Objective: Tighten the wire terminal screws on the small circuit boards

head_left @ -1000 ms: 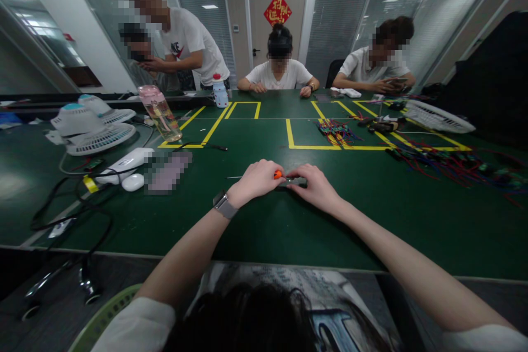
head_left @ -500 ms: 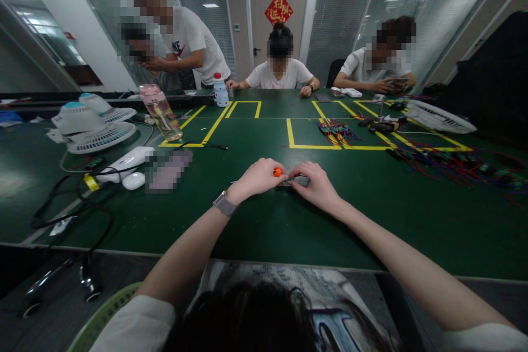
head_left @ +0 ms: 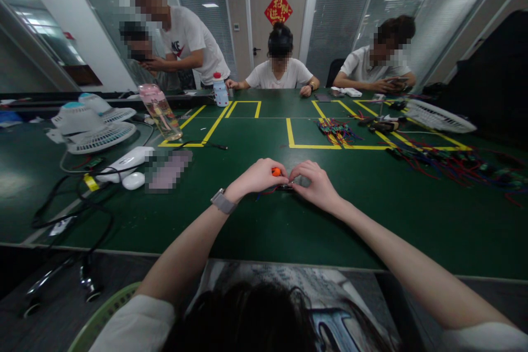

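Observation:
My left hand (head_left: 259, 177), with a grey watch band at the wrist, is closed around a small orange object (head_left: 276, 172). Facing it, my right hand (head_left: 312, 180) has thumb and fingertips pinched together; what they hold is too small to make out. Both sets of fingertips nearly meet over a small dark item (head_left: 285, 187) low over the green table (head_left: 256, 231). Thin red and blue wires (head_left: 266, 193) stick out to the left beneath my left hand.
On the left are fans (head_left: 97, 129), black cables, a white mouse (head_left: 134, 180), a blurred flat object (head_left: 169, 170) and a pink-lidded bottle (head_left: 161, 113). Wired circuit boards (head_left: 336, 132) lie ahead and right, near yellow tape. Several people are across the table.
The wires now show below my left hand, and the small dark item has shifted under the fingertips. My left wrist has moved slightly left; my right hand is nearly unmoved.

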{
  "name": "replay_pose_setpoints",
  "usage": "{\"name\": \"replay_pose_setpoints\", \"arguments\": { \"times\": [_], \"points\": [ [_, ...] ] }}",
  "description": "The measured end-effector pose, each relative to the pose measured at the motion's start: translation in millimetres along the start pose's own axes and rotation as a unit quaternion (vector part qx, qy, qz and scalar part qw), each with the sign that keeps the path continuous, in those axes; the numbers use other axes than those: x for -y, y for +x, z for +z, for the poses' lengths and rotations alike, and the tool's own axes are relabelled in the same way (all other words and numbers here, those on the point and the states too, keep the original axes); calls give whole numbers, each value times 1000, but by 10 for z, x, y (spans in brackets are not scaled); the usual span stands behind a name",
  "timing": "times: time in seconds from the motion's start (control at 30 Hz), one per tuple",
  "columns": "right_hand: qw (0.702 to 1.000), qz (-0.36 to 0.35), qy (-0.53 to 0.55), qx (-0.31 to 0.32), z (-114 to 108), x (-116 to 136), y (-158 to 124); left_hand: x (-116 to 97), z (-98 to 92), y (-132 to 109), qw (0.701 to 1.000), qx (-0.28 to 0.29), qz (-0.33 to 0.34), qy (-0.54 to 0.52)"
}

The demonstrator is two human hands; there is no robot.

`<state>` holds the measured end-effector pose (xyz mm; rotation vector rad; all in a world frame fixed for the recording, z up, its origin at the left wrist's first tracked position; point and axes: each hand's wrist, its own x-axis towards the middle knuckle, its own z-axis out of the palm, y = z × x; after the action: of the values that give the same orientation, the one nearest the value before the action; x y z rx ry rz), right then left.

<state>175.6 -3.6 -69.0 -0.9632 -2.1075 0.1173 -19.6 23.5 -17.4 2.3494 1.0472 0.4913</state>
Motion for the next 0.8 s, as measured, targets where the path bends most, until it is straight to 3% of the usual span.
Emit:
{"name": "replay_pose_setpoints", "arguments": {
  "times": [0.5,0.8],
  "points": [
    [998,-56,27,-16,-17,-1,0,10,-10,-1,999,28,35,-7],
    [998,-63,26,-7,-31,-26,-2,-19,7,-12,999,23,23,-2]
  ]
}}
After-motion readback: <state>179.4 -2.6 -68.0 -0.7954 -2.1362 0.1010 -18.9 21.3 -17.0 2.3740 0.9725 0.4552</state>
